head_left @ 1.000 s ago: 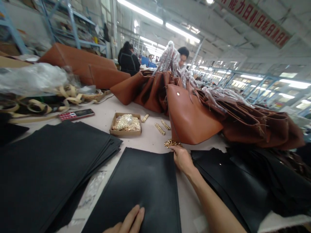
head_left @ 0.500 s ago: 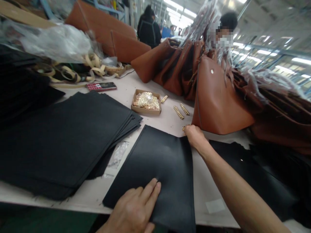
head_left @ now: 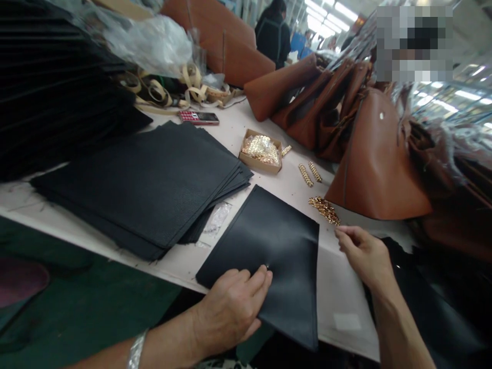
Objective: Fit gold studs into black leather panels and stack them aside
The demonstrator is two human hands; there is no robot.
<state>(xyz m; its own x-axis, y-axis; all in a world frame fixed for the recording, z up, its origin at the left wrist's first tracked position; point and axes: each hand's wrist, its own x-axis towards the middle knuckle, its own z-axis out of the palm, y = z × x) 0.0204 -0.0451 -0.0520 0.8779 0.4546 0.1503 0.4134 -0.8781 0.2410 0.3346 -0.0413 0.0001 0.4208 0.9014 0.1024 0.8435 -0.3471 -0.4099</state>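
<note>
A black leather panel [head_left: 284, 225] lies at the table's front, its near part hanging past the edge. My left hand [head_left: 238, 302] grips its near left side, fingers on top beside a tiny bright spot, thumb lower down and partly hidden. To the right, my right hand [head_left: 365, 253] is closed in a pinch just off the panel. Its fingertips are beside a loose pile of small gold metal pieces [head_left: 325, 209]; anything between them is too small to make out. Two rows of gold pieces [head_left: 306, 175] lie beyond the pile.
A cardboard box [head_left: 261, 163] holds bagged gold pieces. Stacked black panels [head_left: 146, 184] lie left, more black pieces [head_left: 426, 297] right. Brown leather bags [head_left: 384, 164] line the back right. A red phone [head_left: 200, 118] lies near coiled strips [head_left: 161, 95]. A person [head_left: 273, 33] is in the background.
My right hand has drawn back toward me from the gold pieces, uncovering the pile. My left hand stays on the panel. The view has shifted, so the table appears turned.
</note>
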